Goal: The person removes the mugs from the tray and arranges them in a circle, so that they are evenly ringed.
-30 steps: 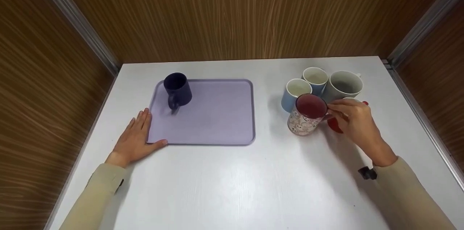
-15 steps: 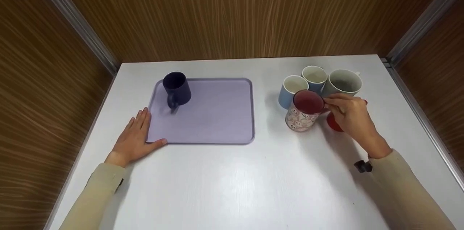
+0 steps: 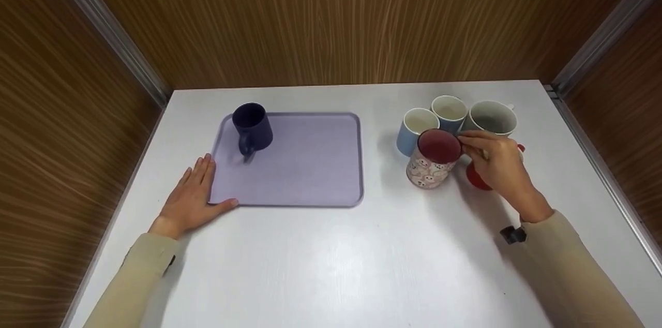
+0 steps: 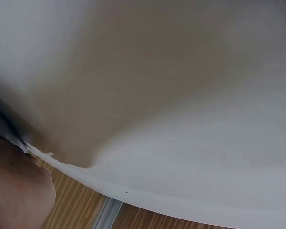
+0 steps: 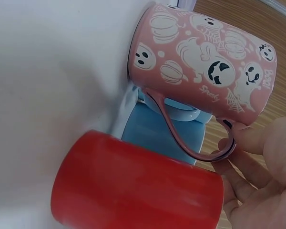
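My right hand [image 3: 494, 162] pinches the handle of a pink mug [image 5: 205, 62] with white ghosts and pumpkins on its side and a dark red inside. The mug stands close in front of a light blue mug [image 3: 408, 137]. Beside it, partly behind my hand, is a red mug [image 5: 138, 181]. My left hand [image 3: 189, 197] lies with fingers straight at the left edge of a lilac tray [image 3: 300, 173], thumb along its near left corner. In the left wrist view only a bit of the hand [image 4: 21, 191] shows. A dark navy mug [image 3: 258, 134] stands at the tray's far left.
Behind the pink mug stand another blue mug [image 3: 450, 116] and a wide grey-white mug [image 3: 489, 118]. All rest on a white table [image 3: 331, 261]. Wood-grain panels [image 3: 331, 17] enclose its back and sides.
My right hand and the pink mug have shifted slightly left and away from me, and the nearer light blue mug has moved slightly left. The left hand has stayed put.
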The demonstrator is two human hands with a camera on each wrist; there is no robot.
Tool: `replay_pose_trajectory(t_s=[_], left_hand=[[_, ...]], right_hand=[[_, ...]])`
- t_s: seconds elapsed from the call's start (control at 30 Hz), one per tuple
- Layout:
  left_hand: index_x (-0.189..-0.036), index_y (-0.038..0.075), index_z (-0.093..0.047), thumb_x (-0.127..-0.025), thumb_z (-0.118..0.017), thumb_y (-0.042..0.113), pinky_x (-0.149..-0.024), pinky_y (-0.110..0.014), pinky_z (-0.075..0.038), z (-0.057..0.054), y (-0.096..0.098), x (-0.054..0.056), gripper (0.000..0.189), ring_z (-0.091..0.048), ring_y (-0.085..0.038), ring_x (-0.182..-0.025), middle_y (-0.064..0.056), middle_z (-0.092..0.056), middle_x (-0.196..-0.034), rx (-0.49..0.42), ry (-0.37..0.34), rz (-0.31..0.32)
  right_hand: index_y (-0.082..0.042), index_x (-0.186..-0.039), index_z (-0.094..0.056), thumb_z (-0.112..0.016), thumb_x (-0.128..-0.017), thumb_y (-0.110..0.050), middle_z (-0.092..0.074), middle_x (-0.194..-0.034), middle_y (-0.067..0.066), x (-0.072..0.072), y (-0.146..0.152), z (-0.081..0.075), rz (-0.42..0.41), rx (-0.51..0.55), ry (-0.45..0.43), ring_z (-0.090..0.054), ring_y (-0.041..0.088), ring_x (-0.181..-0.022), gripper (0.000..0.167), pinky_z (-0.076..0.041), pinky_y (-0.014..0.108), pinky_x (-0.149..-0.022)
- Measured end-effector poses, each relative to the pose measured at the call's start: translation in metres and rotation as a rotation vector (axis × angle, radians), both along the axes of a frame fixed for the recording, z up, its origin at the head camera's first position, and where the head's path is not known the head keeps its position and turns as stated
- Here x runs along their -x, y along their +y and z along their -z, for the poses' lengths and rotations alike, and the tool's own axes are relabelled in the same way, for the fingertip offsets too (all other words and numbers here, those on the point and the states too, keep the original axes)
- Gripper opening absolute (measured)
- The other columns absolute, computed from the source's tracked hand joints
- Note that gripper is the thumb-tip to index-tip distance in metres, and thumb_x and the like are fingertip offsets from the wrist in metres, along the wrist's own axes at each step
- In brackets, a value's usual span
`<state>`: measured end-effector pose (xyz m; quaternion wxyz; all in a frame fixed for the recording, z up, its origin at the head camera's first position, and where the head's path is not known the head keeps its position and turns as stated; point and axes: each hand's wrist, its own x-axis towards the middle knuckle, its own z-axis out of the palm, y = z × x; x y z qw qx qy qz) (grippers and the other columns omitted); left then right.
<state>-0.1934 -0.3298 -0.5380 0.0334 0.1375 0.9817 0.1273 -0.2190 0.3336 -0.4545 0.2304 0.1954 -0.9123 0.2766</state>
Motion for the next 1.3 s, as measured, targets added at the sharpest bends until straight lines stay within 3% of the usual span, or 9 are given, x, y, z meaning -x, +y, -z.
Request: replay_pose_trajectory(t_s=[0.13,0.3,0.53,0.63,0.77,0.9,1.07,1.3], left_hand=[[-0.168,-0.007,-0.011,-0.095,-0.061,0.076,-0.134,-0.06,-0.009,-0.001,0.001,-0.001,0.121,-0.005,-0.042,-0.166,-0.023,-0.004,-0.179,0.004,-0.003,-0.001],[-0.168,-0.007,-0.012,-0.095,-0.061,0.075,-0.134,-0.06,-0.01,0.0,0.001,-0.002,0.121,-0.005,-0.042,-0.166,-0.023,-0.005,-0.179,0.0,0.006,0.001],[-0.168,-0.007,-0.013,-0.094,-0.062,0.076,-0.134,-0.06,-0.01,0.005,0.0,-0.005,0.121,-0.006,-0.043,-0.166,-0.023,-0.006,-0.179,-0.001,0.0,-0.006],[-0.168,-0.007,-0.013,-0.094,-0.061,0.077,-0.134,-0.06,-0.01,0.006,0.002,-0.005,0.122,-0.006,-0.043,-0.166,-0.023,-0.006,-0.179,0.0,-0.005,-0.007],[-0.168,-0.007,-0.011,-0.094,-0.06,0.078,-0.134,-0.059,-0.009,0.006,0.005,-0.003,0.122,-0.005,-0.043,-0.166,-0.023,-0.005,-0.179,-0.002,-0.01,-0.004],[-0.168,-0.007,-0.011,-0.094,-0.06,0.077,-0.135,-0.059,-0.009,0.006,0.007,-0.001,0.122,-0.005,-0.042,-0.166,-0.023,-0.005,-0.179,0.001,-0.007,-0.005],[-0.167,-0.008,-0.015,-0.094,-0.062,0.076,-0.135,-0.058,-0.011,0.006,0.01,0.002,0.121,-0.008,-0.043,-0.166,-0.024,-0.008,-0.178,0.002,0.017,-0.004],[-0.167,-0.009,-0.016,-0.093,-0.061,0.077,-0.134,-0.059,-0.011,0.008,0.012,0.006,0.122,-0.009,-0.043,-0.166,-0.025,-0.009,-0.178,-0.002,0.023,-0.003]], right_hand=[[0.002,-0.113,-0.082,-0.079,-0.089,0.011,-0.078,-0.12,0.019,-0.001,-0.001,-0.001,0.002,0.022,-0.005,-0.075,0.044,-0.112,0.025,-0.029,-0.006,-0.101],[0.004,-0.115,-0.081,-0.075,-0.091,0.014,-0.077,-0.122,0.02,-0.001,-0.007,-0.01,0.006,0.028,-0.022,-0.073,0.043,-0.114,0.027,-0.031,-0.006,-0.099],[0.001,-0.126,-0.076,-0.073,-0.096,0.004,-0.076,-0.127,0.018,0.009,-0.039,-0.023,-0.089,0.072,-0.023,-0.073,0.037,-0.116,0.03,-0.041,0.001,-0.099],[0.0,-0.127,-0.076,-0.077,-0.097,-0.005,-0.076,-0.128,0.016,0.016,-0.063,-0.027,-0.153,0.075,-0.026,-0.076,0.032,-0.107,0.031,-0.048,0.005,-0.095],[0.0,-0.129,-0.074,-0.079,-0.098,-0.016,-0.075,-0.128,0.016,0.025,-0.099,-0.032,-0.229,0.043,-0.048,-0.077,0.029,-0.101,0.036,-0.061,0.028,-0.093],[0.003,-0.131,-0.072,-0.076,-0.101,-0.026,-0.074,-0.129,0.018,0.035,-0.14,-0.035,-0.323,0.025,-0.071,-0.071,0.034,-0.124,0.043,-0.055,0.049,-0.11],[0.005,-0.13,-0.072,-0.075,-0.101,-0.031,-0.075,-0.127,0.019,0.048,-0.188,-0.035,-0.418,0.043,-0.117,-0.071,0.035,-0.122,0.046,-0.056,0.048,-0.11],[0.003,-0.134,-0.07,-0.074,-0.101,-0.037,-0.073,-0.131,0.019,0.064,-0.242,-0.026,-0.443,0.043,-0.24,-0.07,0.032,-0.124,0.052,-0.056,0.046,-0.109]])
